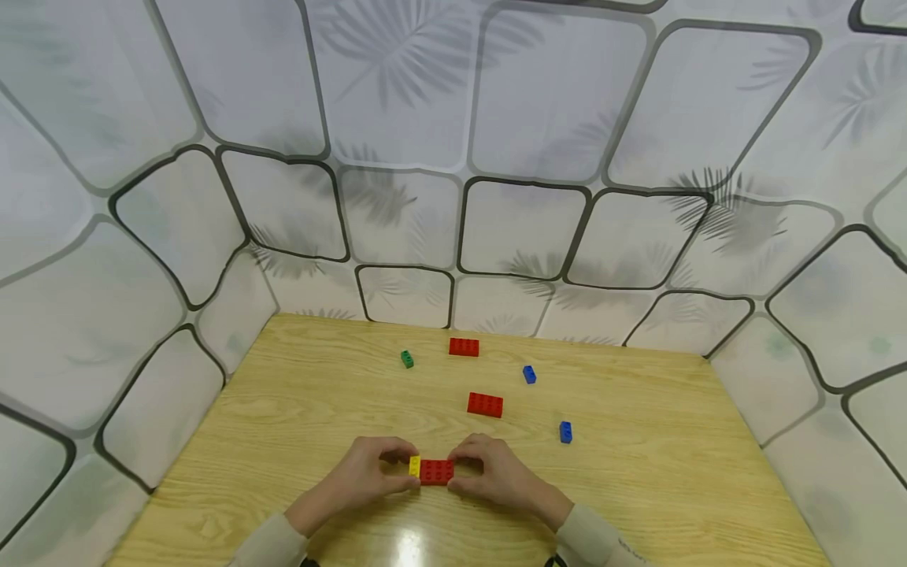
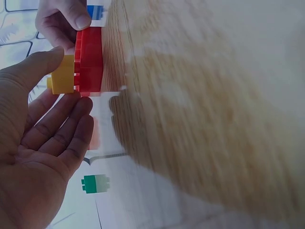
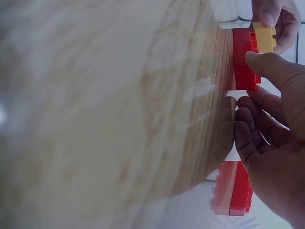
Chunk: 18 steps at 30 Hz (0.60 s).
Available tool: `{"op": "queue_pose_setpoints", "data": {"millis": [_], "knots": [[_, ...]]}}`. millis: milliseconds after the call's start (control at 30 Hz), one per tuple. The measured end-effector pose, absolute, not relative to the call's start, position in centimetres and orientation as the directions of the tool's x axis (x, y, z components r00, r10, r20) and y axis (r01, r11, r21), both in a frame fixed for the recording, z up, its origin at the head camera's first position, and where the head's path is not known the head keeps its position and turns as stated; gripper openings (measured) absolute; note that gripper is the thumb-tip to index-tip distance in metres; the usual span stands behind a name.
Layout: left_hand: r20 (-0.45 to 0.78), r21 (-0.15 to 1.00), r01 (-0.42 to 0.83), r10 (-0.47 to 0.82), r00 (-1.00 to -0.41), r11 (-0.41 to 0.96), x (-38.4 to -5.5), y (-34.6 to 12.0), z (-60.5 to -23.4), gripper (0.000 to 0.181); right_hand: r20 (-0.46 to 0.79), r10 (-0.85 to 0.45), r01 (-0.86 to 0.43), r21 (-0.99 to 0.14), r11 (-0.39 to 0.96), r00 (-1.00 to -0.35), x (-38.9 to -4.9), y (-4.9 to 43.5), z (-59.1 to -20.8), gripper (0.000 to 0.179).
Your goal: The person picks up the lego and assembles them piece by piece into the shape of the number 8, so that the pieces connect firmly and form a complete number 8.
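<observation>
The wide red plastic studded brick rests flat on the light wood-grain bench, toward its near edge and about midway between its side edges. The left hand pinches the small yellow plastic studded block between thumb and finger over the red brick's left end; red studs show between them, so it seems not fully seated. The right hand's grip clamps the red brick's right end, apparently to steady it while keeping its top exposed. Beyond lie two more red plastic bricks, the rear one near the far edge, a small green block left of it, and two small blue blocks toward the right edge.
</observation>
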<state>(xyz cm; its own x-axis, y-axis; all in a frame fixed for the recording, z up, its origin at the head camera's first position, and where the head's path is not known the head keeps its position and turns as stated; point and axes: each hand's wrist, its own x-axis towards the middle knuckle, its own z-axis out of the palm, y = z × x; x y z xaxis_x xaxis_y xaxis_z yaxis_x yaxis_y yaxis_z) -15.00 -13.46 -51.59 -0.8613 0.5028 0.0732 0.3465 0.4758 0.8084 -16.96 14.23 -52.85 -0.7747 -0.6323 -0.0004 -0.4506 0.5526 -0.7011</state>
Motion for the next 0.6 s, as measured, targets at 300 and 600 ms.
{"op": "queue_pose_setpoints", "data": {"millis": [300,600], "knots": [[0.093,0.806,0.366,0.511,-0.854,0.465,-15.16,-13.33,-51.95,0.042,0.018,-0.636,-0.46,-0.707,0.537,-0.771,-16.96,14.24,-52.9,0.027],[0.091,0.783,0.384,0.52,-0.849,0.489,-15.37,-13.12,-51.95,0.042,0.003,-0.633,-0.449,-0.708,0.545,-0.774,-16.97,14.24,-53.03,0.028]]}}
